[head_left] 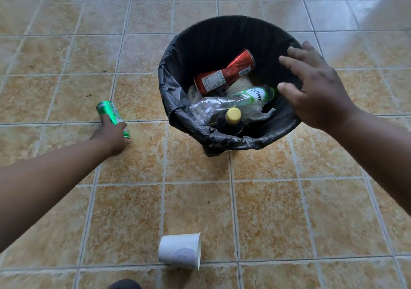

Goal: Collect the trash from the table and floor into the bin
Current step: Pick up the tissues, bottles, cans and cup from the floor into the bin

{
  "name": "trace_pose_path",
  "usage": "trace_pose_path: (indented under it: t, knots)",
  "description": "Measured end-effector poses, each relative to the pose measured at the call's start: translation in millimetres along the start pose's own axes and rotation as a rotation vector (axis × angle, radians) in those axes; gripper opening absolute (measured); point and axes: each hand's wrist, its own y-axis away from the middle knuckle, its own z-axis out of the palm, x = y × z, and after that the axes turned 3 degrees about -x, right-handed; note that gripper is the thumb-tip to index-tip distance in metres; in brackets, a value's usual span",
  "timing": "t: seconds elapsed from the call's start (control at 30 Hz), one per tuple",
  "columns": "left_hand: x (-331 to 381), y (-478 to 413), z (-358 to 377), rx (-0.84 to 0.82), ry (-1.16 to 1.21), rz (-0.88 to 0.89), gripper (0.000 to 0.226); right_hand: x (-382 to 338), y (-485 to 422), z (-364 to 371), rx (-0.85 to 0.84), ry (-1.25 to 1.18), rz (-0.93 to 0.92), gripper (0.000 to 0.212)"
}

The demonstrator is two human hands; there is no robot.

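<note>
Head view, looking straight down: the floor [266, 211] is all square tiles, mottled tan-orange with pale grey grout lines, a bit scuffed, and it goes shiny with pale glare toward the top edge and the top right corner.

The bin [178, 71] stands on those tiles a little right of centre, lined with a black bag that's folded over the rim. Inside it are a dented red can [224, 73], a crushed clear plastic bottle [222, 103] with a green and white label, and a dark bottle with a yellow cap [233, 115].

The left hand [113, 134] is down at the floor to the left of the bin, fingers wrapped round a green can [111, 114] that lies on its side. The right hand [315, 88] hangs over the bin's right rim, fingers spread apart, nothing in it.

A white paper cup [178, 251] lies on its side on the tiles nearer the camera, well apart from the bin. The dark toe of a shoe [124, 284] pokes in at the bottom edge.
</note>
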Motion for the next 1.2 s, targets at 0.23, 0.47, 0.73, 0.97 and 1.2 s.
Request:
trace_pose_path:
  t: [0.23, 0.47, 0.73, 0.97, 1.2]
  knots:
    - [-5, -1, -6, 0.118, 0.055, 0.108, 0.055, 1, 0, 1, 0.002, -0.009, -0.004, 0.06]
    - [19, 11, -54, 0.393, 0.389, 0.196, 0.051, 4, -1, 3, 0.012, -0.017, -0.009, 0.058]
    - [67, 51, -134, 0.731, 0.681, 0.402, 0.044, 2, 0, 2, -0.004, -0.018, -0.008, 0.061]
    - [107, 91, -158, 0.829, 0.637, 0.861, 0.036, 2, -1, 1, -0.018, -0.012, -0.004, 0.064]
    - [128, 106, -140, 0.539, 0.237, 1.107, 0.035, 2, -1, 0, -0.025, -0.009, -0.013, 0.065]
